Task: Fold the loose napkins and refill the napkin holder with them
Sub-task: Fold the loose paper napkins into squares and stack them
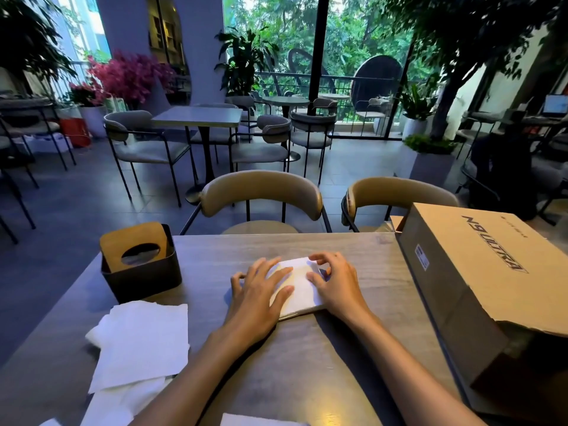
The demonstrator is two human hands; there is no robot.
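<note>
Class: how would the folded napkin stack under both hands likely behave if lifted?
The napkin stack is probably light and soft, being thin paper. Its layers would likely slide or fan apart unless pinched. It looks firmer than the loose napkins.

White folded napkin on grey wood-grain table. White loose napkins too. Black napkin holder with tan wooden insert. Brown cardboard box, black lettering, a small white label, perhaps blue-printed. Tan chair backs on black frames. Magenta flowers; green foliage outside.
</note>
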